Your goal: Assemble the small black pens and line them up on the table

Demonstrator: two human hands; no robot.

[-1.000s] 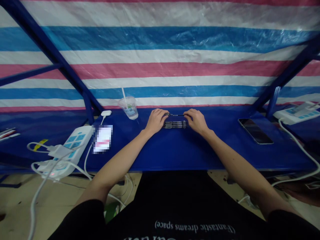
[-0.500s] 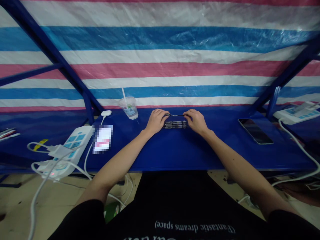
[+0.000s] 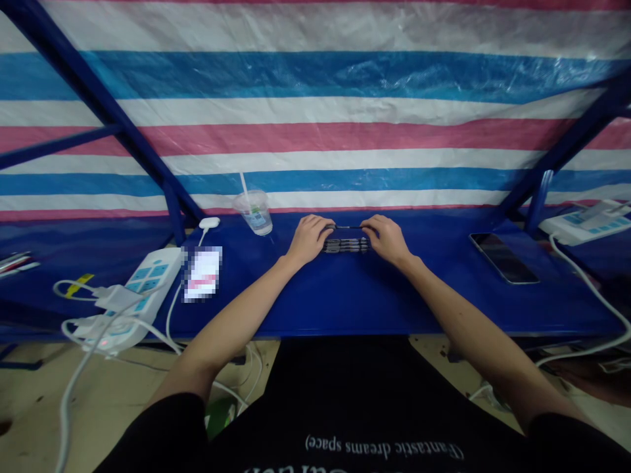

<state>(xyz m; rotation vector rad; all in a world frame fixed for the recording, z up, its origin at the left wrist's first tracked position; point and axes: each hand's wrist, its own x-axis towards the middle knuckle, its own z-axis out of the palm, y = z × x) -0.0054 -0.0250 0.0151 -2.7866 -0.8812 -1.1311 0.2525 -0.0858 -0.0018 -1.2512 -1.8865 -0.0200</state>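
Observation:
Between my two hands a thin dark pen [image 3: 348, 227] lies level, one end in each. My left hand [image 3: 310, 237] pinches its left end between thumb and fingers. At the other end, the fingers of my right hand [image 3: 384, 237] are closed on the tip. Just on the near side of it, several similar pens [image 3: 346, 246] lie side by side in a row on the blue table [image 3: 345, 295]. Fingertips hide both ends of the held pen.
A clear plastic cup [image 3: 256, 213] with a straw stands to the left. Further left are a blurred-out lit screen [image 3: 204, 274] and a white power strip [image 3: 140, 295] with cables. A dark phone [image 3: 503, 258] and another power strip [image 3: 586, 223] lie to the right.

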